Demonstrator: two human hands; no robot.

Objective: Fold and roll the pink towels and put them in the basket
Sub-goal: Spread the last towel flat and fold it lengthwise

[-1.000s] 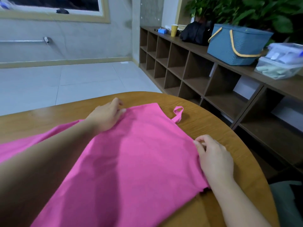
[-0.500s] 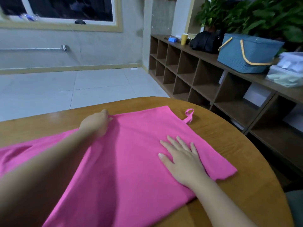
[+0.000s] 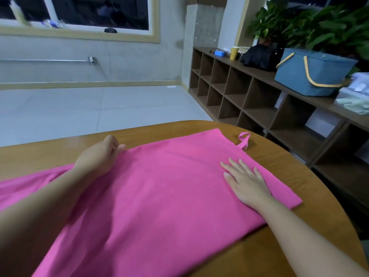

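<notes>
One pink towel (image 3: 159, 196) covers most of the lower half of the frame, spread flat on the round wooden surface (image 3: 299, 246), its hanging loop (image 3: 244, 139) lying on bare wood just past its far right corner. Since half a second ago the towel lies much as it did, and the whole scene sits slightly lower and further right in the frame, so more of the window shows at upper left. The right hand (image 3: 246, 181) stays pressed flat on the cloth near its right edge, fingers straight and slightly spread, holding nothing; a second ago it was pinching that right edge instead. The left hand (image 3: 99, 154), left of centre, keeps its grip on the towel's far edge, fingers curled round the cloth as in both earlier pictures. Both forearms reach in from the bottom of the frame, and the left one hides a wide strip of towel at lower left.

Along the right side runs a dark wooden shelf unit (image 3: 249, 100) of open cubbies. On its top, at upper right, stands a blue basket (image 3: 311, 74) with yellow handles, well apart from the towel. Left of it sit a black bag (image 3: 259, 56) and a yellow cup (image 3: 233, 52); green plants (image 3: 319, 23) rise behind, and a clear plastic box (image 3: 355, 96) lies at the right edge. Pale floor tiles (image 3: 79, 108) fill the middle left.
</notes>
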